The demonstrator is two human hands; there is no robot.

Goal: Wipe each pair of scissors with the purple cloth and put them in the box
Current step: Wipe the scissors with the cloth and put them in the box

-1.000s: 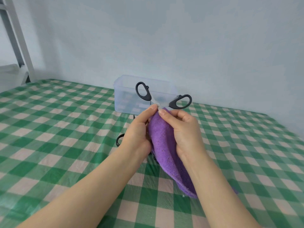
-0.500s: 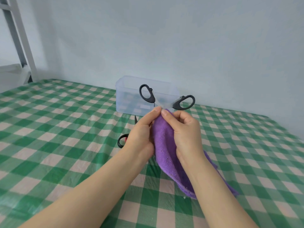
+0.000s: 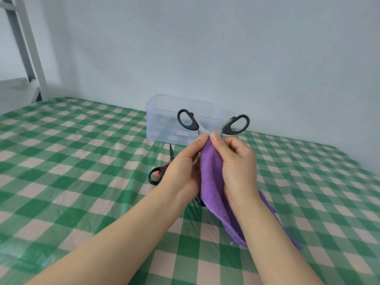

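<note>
Centre frame: left hand and right hand together, pinching a purple terry cloth round the blades of black-handled scissors, handles splayed upward, likely to wipe each blade. Clear plastic box stands behind, upper centre.

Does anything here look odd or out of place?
Nothing spilled or broken. The only oddity: the black-handled scissors stand handles-up and spread wide, blades hidden in the purple cloth that the left hand and right hand pinch.
</note>
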